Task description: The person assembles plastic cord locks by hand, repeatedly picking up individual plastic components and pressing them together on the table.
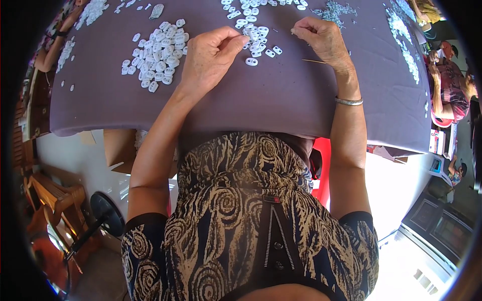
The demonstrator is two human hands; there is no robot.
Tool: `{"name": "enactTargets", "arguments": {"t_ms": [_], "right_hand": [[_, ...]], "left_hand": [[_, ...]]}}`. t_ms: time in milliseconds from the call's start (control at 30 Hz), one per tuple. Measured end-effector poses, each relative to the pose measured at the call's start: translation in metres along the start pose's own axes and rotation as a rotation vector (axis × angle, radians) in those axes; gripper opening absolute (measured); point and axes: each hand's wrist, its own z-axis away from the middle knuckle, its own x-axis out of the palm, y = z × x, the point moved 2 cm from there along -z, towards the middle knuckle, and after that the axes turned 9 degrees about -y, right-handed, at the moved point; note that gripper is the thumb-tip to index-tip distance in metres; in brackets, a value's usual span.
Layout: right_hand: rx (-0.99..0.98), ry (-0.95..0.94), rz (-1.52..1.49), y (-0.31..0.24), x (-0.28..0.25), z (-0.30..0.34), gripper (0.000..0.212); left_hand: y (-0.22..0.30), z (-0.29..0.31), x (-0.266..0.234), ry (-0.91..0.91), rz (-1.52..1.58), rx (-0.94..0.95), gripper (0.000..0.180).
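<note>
The person is wearing a dark and tan swirl-patterned garment (pixel 221 200), and a red chair (pixel 323 170) is showing beside the waist. An open cardboard box (pixel 116 145) is standing below the near edge of the surface (pixel 281 105), which a purple-grey cloth is covering.

A metal bangle (pixel 349 101) is circling the right wrist. Over the cloth, the hands are working apart. The left hand (pixel 208 57) is curling its fingers inward, with thumb and forefinger drawing close together right by a cluster of white oval two-hole plastic pieces (pixel 258 37); whether it is gripping one cannot be told. The right hand (pixel 329 45) is bending its fingers into a near pinch to the right of that cluster; what, if anything, its fingertips are holding is too small to tell. A thin brown stick (pixel 314 61) is lying just below it.

A larger heap of white oval pieces (pixel 163 47) is spreading left of the left hand. Farther off, small grey pieces (pixel 334 12) are lying beyond the right hand, and co-workers are sitting at both sides.
</note>
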Motion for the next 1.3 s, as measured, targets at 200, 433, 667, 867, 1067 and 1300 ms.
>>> {"name": "enactTargets", "arguments": {"t_ms": [200, 433, 667, 867, 1067, 1300], "right_hand": [[-0.005, -0.057, 0.11, 0.003, 0.0, 0.002, 0.011], [-0.084, -0.068, 0.179, -0.005, 0.003, 0.002, 0.01], [-0.082, -0.053, 0.318, -0.007, -0.003, 0.003, 0.01], [0.011, -0.235, -0.042, -0.021, 0.006, 0.005, 0.012], [-0.133, -0.282, 0.104, -0.038, 0.018, 0.006, 0.012], [-0.134, -0.245, 0.088, -0.045, 0.025, 0.006, 0.011]], "left_hand": [[-0.002, 0.0, 0.001, -0.01, -0.014, -0.012, 0.022], [-0.004, 0.0, 0.002, -0.025, -0.015, 0.005, 0.021], [-0.004, -0.004, 0.002, -0.03, -0.031, 0.033, 0.02], [-0.004, -0.001, -0.002, -0.015, -0.021, 0.008, 0.019], [-0.006, -0.002, -0.002, 0.004, -0.028, 0.029, 0.018], [-0.005, -0.002, -0.001, 0.005, -0.034, 0.006, 0.016]]}}
